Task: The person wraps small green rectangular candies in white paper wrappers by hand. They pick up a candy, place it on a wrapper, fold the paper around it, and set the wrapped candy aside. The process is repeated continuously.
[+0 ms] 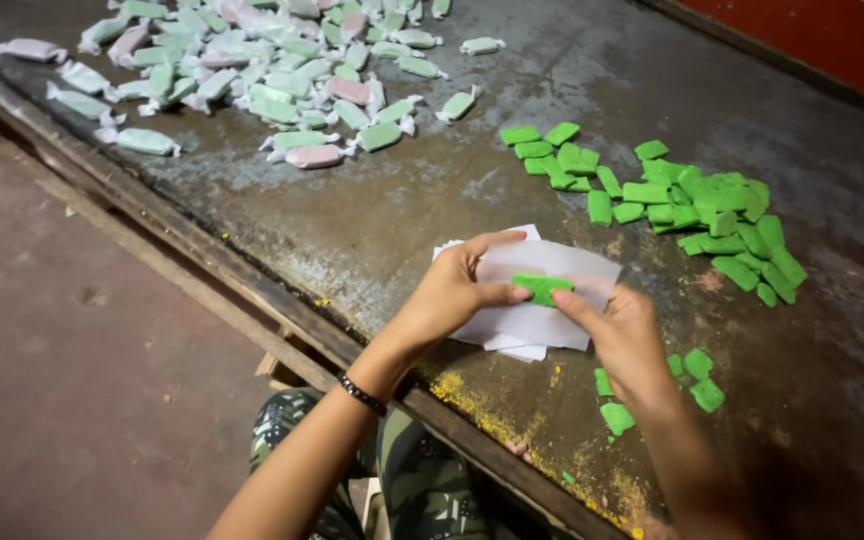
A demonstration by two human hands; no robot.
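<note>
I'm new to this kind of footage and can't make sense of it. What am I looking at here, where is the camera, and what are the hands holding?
There is no machine here: a person works with two bare hands. The single picture comes from a camera worn on the person's head, looking down at a dark, worn table.

The left hand and the right hand together hold a thin white paper sheet with one green block pinched against it by the fingers. Under the hands lies a small stack of white sheets.

To the right sits a pile of unwrapped green blocks, with a few more near the right wrist. At the top left is a heap of wrapped pieces, mostly pale green, some pink, with twisted paper ends. Yellow crumbs dust the table's edge.
</note>
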